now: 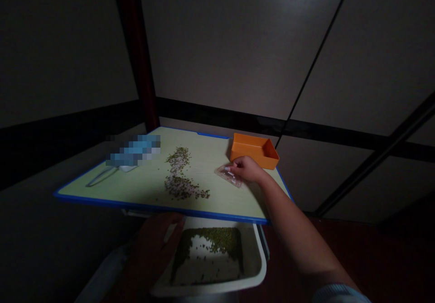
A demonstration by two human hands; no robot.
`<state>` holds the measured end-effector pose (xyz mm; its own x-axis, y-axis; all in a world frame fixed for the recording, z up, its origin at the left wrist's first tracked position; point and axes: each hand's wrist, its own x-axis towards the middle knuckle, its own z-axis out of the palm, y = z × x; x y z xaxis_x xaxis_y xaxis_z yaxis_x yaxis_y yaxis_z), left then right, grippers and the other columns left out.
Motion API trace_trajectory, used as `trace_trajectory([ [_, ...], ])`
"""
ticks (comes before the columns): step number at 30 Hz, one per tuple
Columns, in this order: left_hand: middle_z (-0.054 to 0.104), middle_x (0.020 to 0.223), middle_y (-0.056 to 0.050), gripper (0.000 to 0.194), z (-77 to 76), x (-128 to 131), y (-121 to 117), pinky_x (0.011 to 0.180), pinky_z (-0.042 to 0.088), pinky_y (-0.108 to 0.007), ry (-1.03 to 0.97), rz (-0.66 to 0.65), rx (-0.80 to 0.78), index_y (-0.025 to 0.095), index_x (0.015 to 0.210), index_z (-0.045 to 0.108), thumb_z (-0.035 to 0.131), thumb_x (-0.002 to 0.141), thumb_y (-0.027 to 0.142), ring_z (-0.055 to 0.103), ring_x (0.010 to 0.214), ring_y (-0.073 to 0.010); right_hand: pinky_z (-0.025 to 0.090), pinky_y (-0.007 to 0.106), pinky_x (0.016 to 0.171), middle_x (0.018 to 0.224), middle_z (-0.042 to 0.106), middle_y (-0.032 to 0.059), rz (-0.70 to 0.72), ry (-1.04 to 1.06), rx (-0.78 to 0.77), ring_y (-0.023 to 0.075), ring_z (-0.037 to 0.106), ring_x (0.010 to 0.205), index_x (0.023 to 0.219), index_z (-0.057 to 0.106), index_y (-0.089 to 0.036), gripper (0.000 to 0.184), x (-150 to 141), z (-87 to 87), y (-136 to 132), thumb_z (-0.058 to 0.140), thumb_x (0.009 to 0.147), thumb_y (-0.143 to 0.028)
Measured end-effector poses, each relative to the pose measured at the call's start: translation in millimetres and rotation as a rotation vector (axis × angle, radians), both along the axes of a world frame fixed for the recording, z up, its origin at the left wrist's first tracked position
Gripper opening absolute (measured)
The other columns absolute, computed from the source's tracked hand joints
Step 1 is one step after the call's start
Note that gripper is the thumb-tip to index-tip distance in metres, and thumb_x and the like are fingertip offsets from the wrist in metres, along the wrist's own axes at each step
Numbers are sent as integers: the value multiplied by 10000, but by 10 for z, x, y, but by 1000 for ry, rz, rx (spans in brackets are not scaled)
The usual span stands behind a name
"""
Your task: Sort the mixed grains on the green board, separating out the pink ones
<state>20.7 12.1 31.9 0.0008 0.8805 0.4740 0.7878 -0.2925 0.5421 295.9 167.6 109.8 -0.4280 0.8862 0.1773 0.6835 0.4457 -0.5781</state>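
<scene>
A paneled wall (238,54), pale with dark bands, rises beyond the grip of a person's right hand (247,169), with a dark red post (136,45) standing farther back and to the left of that grip. Beneath the grip lies a pale board (207,156) edged in blue, reaching out mostly to its left. Below the board's near edge, closer to the body than the grip, sits a white tub (217,289), partly under the board. An orange box (263,161), open at the top, stands on the board just beyond the grip and a little to its right. A blue object (136,150), blurred past recognition, rests on the board well to the left of the grip, a slim grayish handle (100,175) extending from its near side. The left hand (161,237), deep in shadow, is nearer the body and left of the grip, beside the tub's left side and the board's near edge; whether its fingers are closed on anything cannot be told. The right hand's fingers pinch a clear flat piece (233,179), which lies at a slant low over the board, apart from the seeds. Smallest of all, greenish seeds (178,187) spread in a loose, bent trail on the board to the left of the grip, while more green seeds (222,238) line the tub below, heaped along its far side.
</scene>
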Motion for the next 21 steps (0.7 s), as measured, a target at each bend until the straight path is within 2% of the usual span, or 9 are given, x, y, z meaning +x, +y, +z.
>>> trace_trajectory([
  [9, 724, 909, -16, 400, -85, -28, -4, 819, 507, -306, 2, 10, 8, 253, 871, 673, 425, 814, 562, 657, 871, -173, 225, 233, 491, 519, 416, -53, -3, -32, -12, 69, 327, 492, 586, 522, -162, 331, -5, 5, 0, 586, 801, -405],
  [13, 721, 902, -16, 394, -66, -19, -3, 811, 506, -300, 3, 12, 20, 251, 868, 669, 426, 817, 556, 655, 862, -172, 218, 225, 485, 510, 393, -61, 19, -6, -24, 66, 323, 490, 576, 495, -163, 360, -15, -16, 2, 573, 800, -434],
  [21, 723, 876, -13, 405, -17, -8, 6, 786, 503, -299, -1, 4, 0, 251, 847, 670, 418, 813, 566, 655, 838, -172, 245, 217, 479, 501, 434, -50, 252, 107, -213, 64, 346, 482, 582, 522, -147, 463, -111, -24, -98, 597, 763, -567],
])
